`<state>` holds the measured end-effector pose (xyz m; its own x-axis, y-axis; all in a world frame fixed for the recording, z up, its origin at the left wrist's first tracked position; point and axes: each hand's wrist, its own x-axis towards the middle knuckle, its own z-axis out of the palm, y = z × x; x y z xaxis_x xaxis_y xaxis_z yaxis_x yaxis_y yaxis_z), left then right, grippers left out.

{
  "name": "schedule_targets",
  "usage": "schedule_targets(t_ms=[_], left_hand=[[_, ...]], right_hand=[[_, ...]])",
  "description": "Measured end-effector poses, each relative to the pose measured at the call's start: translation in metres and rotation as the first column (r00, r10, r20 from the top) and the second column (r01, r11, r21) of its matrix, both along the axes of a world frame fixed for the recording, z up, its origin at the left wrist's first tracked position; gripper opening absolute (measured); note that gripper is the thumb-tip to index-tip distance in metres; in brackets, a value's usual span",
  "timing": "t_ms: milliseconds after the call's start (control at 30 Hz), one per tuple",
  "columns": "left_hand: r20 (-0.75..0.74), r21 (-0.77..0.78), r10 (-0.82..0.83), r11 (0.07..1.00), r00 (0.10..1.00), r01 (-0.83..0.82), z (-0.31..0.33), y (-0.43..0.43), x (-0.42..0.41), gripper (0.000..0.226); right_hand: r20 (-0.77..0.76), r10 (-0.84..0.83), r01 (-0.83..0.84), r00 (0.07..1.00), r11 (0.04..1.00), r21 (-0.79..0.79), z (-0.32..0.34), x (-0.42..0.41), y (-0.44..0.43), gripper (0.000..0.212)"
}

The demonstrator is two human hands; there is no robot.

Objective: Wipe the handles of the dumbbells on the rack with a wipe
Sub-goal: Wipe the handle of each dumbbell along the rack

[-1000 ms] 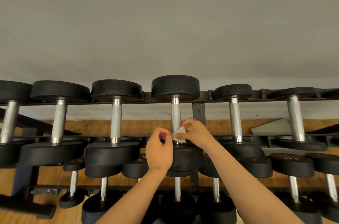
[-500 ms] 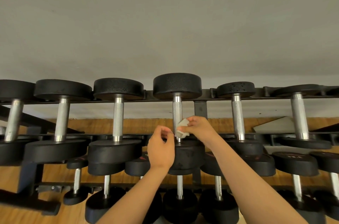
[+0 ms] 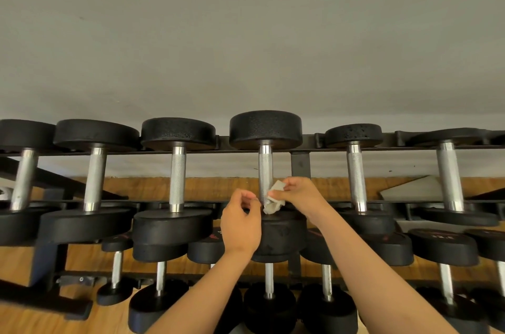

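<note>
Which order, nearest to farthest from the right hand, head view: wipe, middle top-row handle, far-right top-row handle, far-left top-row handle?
1. wipe, pinched in the right hand.
2. middle handle, just left, touching the wipe.
3. far-right handle, top row.
4. far-left handle, frame edge.

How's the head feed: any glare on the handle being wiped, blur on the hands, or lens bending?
Head view: soft, even light, only small glints on the chrome handle; head view: wipe, left hand and right hand are sharp, no motion blur; head view: the wide lens bows the rack rail and slants the outer dumbbells.
</note>
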<state>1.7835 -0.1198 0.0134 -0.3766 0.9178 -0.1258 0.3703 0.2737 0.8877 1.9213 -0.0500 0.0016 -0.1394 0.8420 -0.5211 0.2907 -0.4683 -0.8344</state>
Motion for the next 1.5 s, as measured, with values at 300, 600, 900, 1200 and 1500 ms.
schedule_targets(t_ms=[300,600,900,1200,1500], left_hand=[[-0.01,-0.01,-0.003,1.0,1.0,0.003,0.003,-0.001,0.001,0.016],[0.015,-0.021,0.009,1.0,1.0,-0.008,0.005,-0.001,0.001,0.015],[0.03,-0.044,0.038,0.998,0.999,-0.036,0.005,-0.001,0.001,0.016],[0.03,-0.056,0.06,0.997,0.998,-0.058,0.005,0.0,0.001,0.015],[0.033,-0.055,0.051,0.997,0.998,-0.049,0.004,0.0,0.0,0.016]], right_hand=[[-0.141,-0.145,0.15,0.979,0.988,0.026,0.009,-0.013,0.019,0.028],[-0.135,-0.174,0.178,0.975,0.984,0.016,0.008,-0.006,0.023,0.017],[-0.128,-0.078,0.073,0.989,0.996,-0.047,0.0,0.0,0.021,0.026],[-0.178,-0.218,0.203,0.96,0.974,-0.097,0.012,-0.019,0.024,0.038],[-0.214,-0.366,0.346,0.906,0.929,-0.128,0.017,-0.03,0.035,0.029]])
